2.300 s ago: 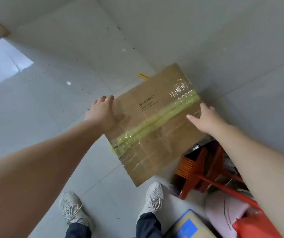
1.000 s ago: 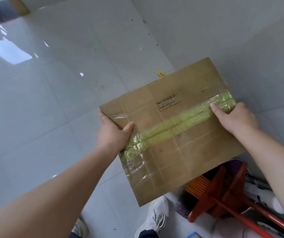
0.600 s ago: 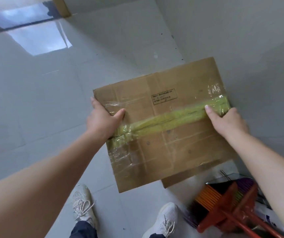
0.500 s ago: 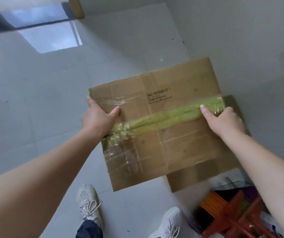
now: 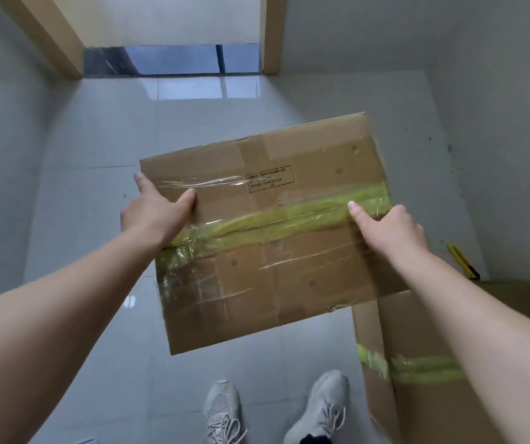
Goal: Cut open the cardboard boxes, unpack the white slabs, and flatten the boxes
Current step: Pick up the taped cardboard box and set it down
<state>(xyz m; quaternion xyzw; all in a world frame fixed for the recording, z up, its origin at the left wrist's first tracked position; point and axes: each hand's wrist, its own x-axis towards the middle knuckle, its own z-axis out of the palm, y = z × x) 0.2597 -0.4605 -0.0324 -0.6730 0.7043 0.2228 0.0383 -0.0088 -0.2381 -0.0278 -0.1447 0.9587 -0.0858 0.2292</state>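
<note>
I hold a flattened brown cardboard box in the air above the floor, a strip of yellow-green tape running across it. My left hand grips its left edge, thumb on top. My right hand grips the right edge, thumb lying on the tape. A second flat cardboard box with the same tape lies on the floor at the lower right, partly hidden by my right arm. No white slab is in view.
A yellow utility knife lies on the floor by the right wall. A doorway with a wooden frame is straight ahead. My two white shoes stand on the glossy grey tiles below the box.
I lifted the flat box off the floor and turned with it; the red broom and dustpan left the view, and the doorway, the knife and a second flat box came in.
</note>
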